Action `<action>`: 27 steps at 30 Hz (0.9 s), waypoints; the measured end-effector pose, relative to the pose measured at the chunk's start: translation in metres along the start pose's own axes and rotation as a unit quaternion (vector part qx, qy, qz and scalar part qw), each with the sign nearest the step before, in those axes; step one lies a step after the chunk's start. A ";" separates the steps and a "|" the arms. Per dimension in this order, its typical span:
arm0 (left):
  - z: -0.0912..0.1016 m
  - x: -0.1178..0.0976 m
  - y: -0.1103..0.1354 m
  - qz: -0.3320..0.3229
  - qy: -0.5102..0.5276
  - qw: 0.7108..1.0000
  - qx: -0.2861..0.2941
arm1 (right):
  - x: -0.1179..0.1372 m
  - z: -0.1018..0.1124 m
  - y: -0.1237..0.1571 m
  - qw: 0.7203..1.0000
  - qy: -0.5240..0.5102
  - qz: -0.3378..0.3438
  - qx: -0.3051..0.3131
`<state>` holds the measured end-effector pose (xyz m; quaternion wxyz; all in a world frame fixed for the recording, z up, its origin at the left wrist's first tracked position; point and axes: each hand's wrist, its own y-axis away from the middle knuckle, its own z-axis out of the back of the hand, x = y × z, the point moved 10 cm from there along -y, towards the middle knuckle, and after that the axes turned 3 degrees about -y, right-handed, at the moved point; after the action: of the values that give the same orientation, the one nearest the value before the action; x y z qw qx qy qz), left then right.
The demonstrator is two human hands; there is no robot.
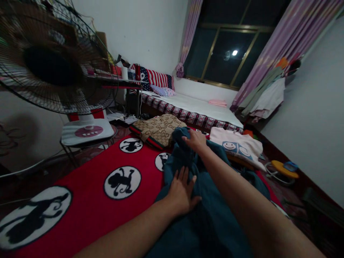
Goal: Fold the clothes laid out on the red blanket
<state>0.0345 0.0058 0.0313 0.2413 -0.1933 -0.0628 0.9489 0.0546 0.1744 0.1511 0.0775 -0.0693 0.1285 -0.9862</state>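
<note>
- Head view: teal garment [212,209] on red blanket [88,211].
- Left hand [183,191] lies open on it; right hand [196,141] touches its far end, whether gripping I cannot tell.
- Probably soft, limp; I'd hold its edges.

The hands [181,197] [197,142] partly hide the teal garment [215,208], and the left edge cuts off the fan [52,66].
</note>
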 end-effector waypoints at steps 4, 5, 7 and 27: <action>0.001 0.002 0.000 0.008 0.025 1.000 -0.004 | 0.015 -0.027 -0.023 0.977 -0.210 -0.036 -0.031; 0.001 0.003 0.000 0.009 0.031 0.999 -0.006 | 0.003 -0.036 -0.031 0.958 -0.273 -0.075 -0.037; 0.000 0.002 0.000 0.008 0.042 0.999 -0.017 | -0.026 -0.048 -0.046 0.922 -0.362 -0.127 -0.058; 0.053 0.067 0.002 0.125 0.104 0.978 -0.134 | -0.094 -0.076 -0.101 0.799 -0.528 -0.157 -0.242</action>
<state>-0.0416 0.0346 0.0571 0.0982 -0.3280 -0.1389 0.9293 0.1208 0.3050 0.0936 -0.0423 -0.6150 0.2891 -0.7324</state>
